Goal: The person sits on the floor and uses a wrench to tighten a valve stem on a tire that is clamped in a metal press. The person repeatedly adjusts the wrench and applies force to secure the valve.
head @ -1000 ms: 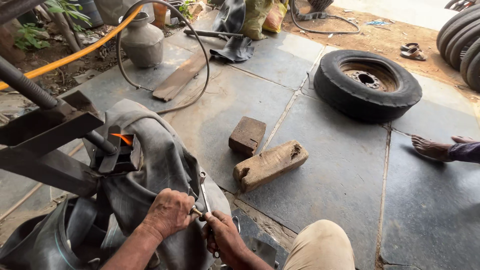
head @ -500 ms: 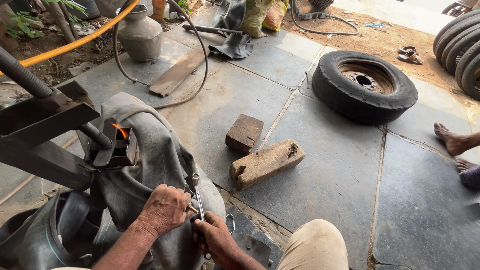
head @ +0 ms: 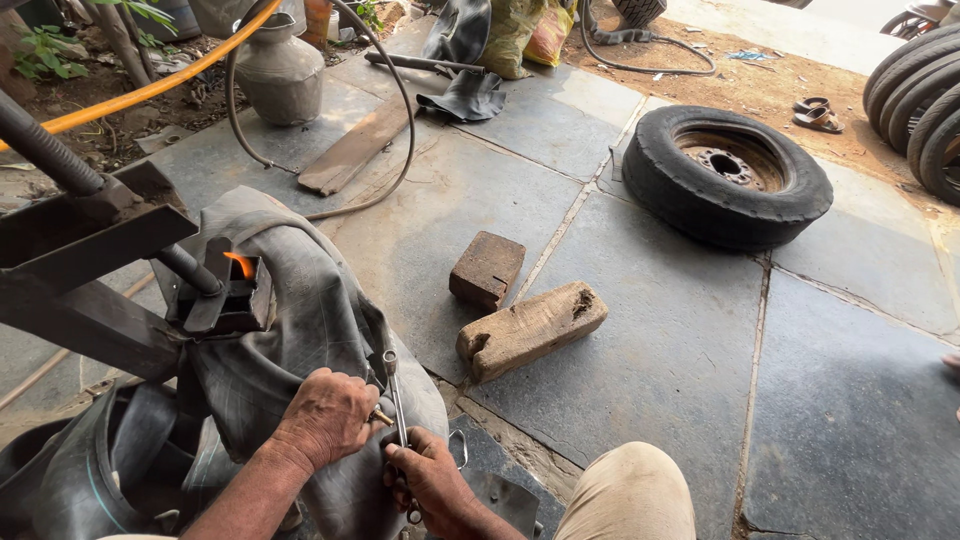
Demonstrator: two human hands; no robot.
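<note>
Fingers of your left hand (head: 325,418) pinch the brass valve stem (head: 380,417) of the grey inner tube (head: 300,310) draped on the press; your right hand (head: 432,478) clamps the slim metal tool (head: 396,400) beside it. You seem to be working the valve, so steady the stem next.

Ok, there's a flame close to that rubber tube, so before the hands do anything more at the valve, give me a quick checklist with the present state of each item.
1. Left hand grips the inner tube beside the brass valve: ok.
2. Right hand holds the thin metal tool upright by the valve: ok.
3. Tool seated on the valve: cannot tell, the fingers hide the contact.
4. Flame in the clamp box sits apart from both hands: ok.
5. Tube draped right against the burning box: not ok.
6. Wooden block and brick lie clear of the hands: ok.
</note>
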